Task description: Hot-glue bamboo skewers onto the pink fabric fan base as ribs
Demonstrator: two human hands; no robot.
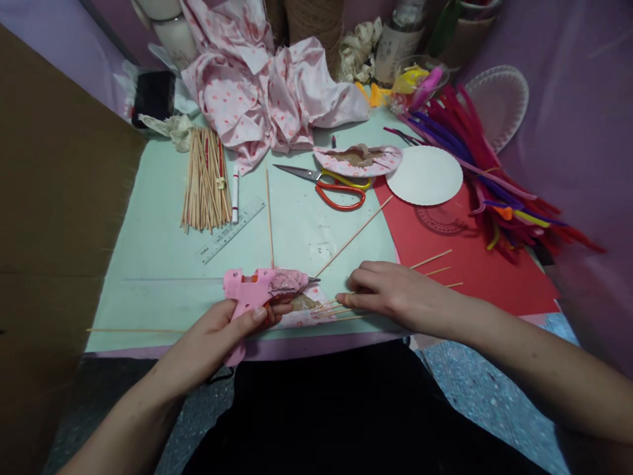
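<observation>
A pink hot glue gun (247, 293) is gripped in my left hand (210, 340), its nozzle pointing right. Below the nozzle lies a disc (306, 319) wrapped in pink dotted fabric, brown in the middle, partly hidden by the gun. Several thin wooden sticks (431, 258) run from the disc toward the right. My right hand (395, 293) rests over them with fingers curled, thumb and fingertips closed on a stick near the disc. More single sticks fan out from the disc: one slants up right (353, 235), another stands toward the back (270, 218).
Behind lie a stick bundle (205, 185), a marker (235, 198), a clear ruler (232, 231), scissors (341, 196), a second fabric-wrapped disc (359, 160) and a white paper plate (425, 175). Dotted fabric (277, 92) is heaped at the back; pipe cleaners (484, 165) spread over red paper (504, 284).
</observation>
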